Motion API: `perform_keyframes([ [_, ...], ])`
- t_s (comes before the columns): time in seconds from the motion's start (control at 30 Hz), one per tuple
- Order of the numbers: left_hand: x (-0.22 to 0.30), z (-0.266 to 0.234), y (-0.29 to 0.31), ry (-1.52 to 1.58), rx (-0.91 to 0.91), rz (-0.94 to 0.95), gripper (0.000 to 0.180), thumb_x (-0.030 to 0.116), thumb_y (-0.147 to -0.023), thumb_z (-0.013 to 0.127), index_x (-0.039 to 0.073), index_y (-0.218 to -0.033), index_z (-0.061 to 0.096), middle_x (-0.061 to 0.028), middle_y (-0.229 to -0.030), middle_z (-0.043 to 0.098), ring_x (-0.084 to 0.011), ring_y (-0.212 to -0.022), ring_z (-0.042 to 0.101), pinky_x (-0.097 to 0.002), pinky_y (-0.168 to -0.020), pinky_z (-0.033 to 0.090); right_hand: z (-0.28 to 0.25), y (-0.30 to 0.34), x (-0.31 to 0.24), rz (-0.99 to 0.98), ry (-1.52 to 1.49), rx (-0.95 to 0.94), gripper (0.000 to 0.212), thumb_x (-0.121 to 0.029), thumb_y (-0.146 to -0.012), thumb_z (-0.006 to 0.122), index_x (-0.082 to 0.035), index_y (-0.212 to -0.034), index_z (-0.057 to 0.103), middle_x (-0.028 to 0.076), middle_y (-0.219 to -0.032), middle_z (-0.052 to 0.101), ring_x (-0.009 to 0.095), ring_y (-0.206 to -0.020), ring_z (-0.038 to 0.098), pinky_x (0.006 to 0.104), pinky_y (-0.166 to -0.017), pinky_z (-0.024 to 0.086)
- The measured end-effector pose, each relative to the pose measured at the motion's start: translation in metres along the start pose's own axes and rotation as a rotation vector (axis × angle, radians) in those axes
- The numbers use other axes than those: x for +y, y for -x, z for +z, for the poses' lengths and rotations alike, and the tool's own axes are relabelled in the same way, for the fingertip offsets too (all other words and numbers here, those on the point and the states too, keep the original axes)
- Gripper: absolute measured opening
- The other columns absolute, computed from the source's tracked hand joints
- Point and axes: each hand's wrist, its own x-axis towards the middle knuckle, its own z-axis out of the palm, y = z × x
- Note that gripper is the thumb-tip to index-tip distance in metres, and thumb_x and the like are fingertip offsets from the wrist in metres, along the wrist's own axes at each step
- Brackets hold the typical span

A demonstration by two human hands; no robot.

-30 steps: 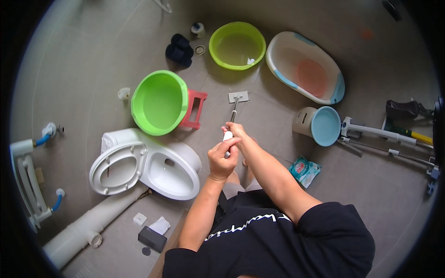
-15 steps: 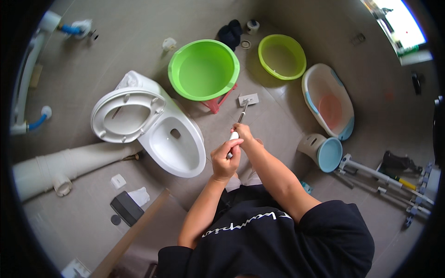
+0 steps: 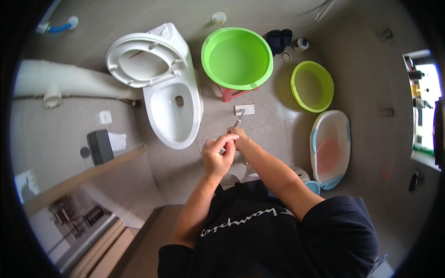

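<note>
A long-handled flat mop (image 3: 238,121) slants down and away from me, its white rectangular head (image 3: 244,110) flat on the tiled floor in front of the red stool. My right hand (image 3: 238,137) is closed around the pole. Nearer to me and to the left, my left hand (image 3: 219,155) curls at the handle's upper end; the fingers hide that end. The green basin (image 3: 238,58) rests on a red stool (image 3: 227,95) just beyond the mop head. To the left stands the white toilet (image 3: 168,116), lid and seat raised.
A yellow-green basin (image 3: 313,87) and a white-and-blue baby bathtub (image 3: 343,148) line the right wall. Dark slippers (image 3: 278,41) lie at the back. A thick white pipe (image 3: 79,81) runs along the left wall, with a tissue box (image 3: 100,147) nearby. A glass panel's edge (image 3: 92,176) crosses lower left.
My view has turned, so the room's fixtures sit differently in the picture. The mop head has shifted leftward and closer relative to the stool. Both hands stay at the handle.
</note>
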Motion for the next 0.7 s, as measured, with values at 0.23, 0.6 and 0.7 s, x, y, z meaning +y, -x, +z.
perform_keyframes([
  [0.23,0.023,-0.036,0.019,0.269,0.38,-0.204,0.015,-0.002,-0.08,0.051,0.001,-0.087,0.063,0.0,-0.065,0.057,-0.0044,-0.051,0.045,-0.0197,-0.046,0.035,0.039,0.042,0.03,0.097,-0.153,-0.143,0.014,-0.013,-0.084,0.051,0.0,-0.087,0.045,0.01,-0.071,0.05,0.023,-0.061,0.052,0.0373,-0.054,0.049],
  [0.6,0.03,-0.128,0.079,0.468,0.882,-0.226,0.013,0.001,-0.087,0.046,-0.001,-0.092,0.058,0.0032,-0.053,0.038,-0.0031,-0.042,0.029,-0.0213,-0.044,0.032,0.1,0.093,0.114,0.284,0.223,-0.213,0.016,-0.018,-0.085,0.053,-0.004,-0.078,0.05,0.007,-0.073,0.053,0.018,-0.066,0.054,0.0307,-0.056,0.049],
  [0.7,0.032,-0.144,0.097,0.425,0.917,-0.248,0.014,0.0,-0.086,0.046,-0.001,-0.091,0.058,0.0039,-0.053,0.037,-0.0031,-0.042,0.03,-0.0217,-0.045,0.034,0.111,0.096,0.137,0.302,0.291,-0.213,0.016,-0.019,-0.085,0.054,-0.005,-0.078,0.05,0.007,-0.072,0.052,0.018,-0.067,0.053,0.0308,-0.057,0.049],
])
